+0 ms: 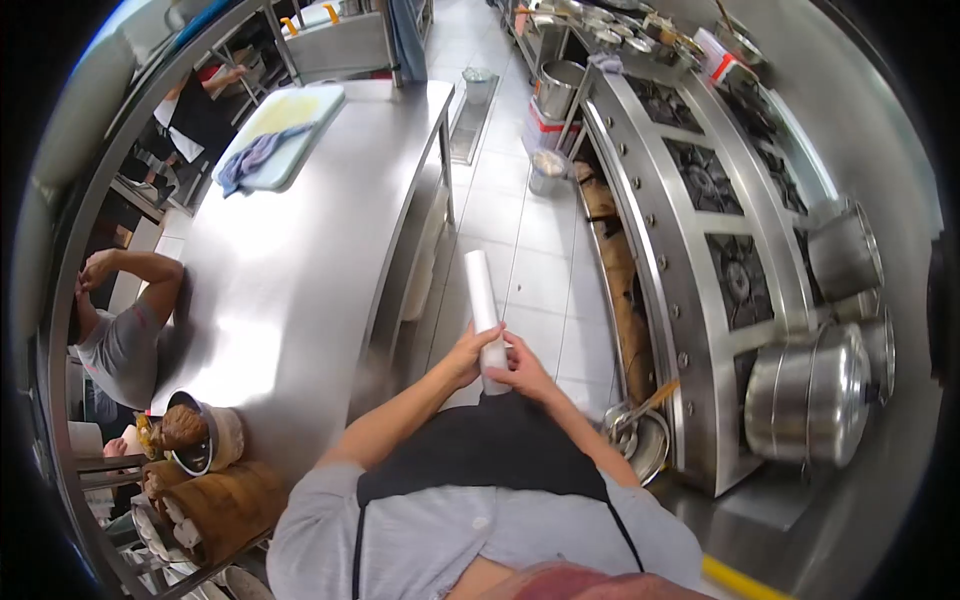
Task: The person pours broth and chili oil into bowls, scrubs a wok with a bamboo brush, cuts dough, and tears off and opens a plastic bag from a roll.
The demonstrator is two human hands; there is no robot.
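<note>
A long white roll (481, 290), which looks like plastic wrap or paper, is held upright and slightly tilted in front of my dark apron (480, 440). My left hand (468, 352) wraps round its left side near the lower part. On the right side, my right hand (522, 368) grips the roll close to its bottom end, thumb and fingers against it. Both hands are closed on the roll, and its upper half sticks out free above them.
A steel worktable (300, 260) on my left bears a cutting board (285, 125) with a cloth (262, 155). To the right runs a gas range (690, 220) with large pots (808, 395). A bowl (652, 445) is beside the range. Another person (125, 340) leans at the table.
</note>
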